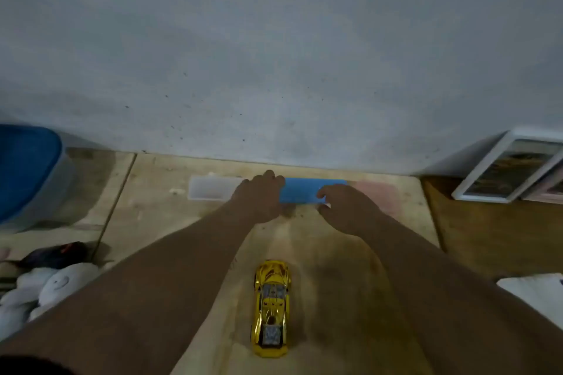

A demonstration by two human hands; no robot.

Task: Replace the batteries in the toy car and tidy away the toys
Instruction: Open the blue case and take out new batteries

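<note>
On the floor between our forearms sits the car (271,307), untouched. We judge it light, rigid, glossy-slick; grip its flanks. Left hand (259,195) and right hand (341,207) hold a blue case (304,192).

Single head-worn view, steeply downward over both forearms toward floor (335,268) and wall (274,55) base.

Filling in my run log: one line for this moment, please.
left hand: on blue box | right hand: on blue box | toy car: on floor, untouched
</note>
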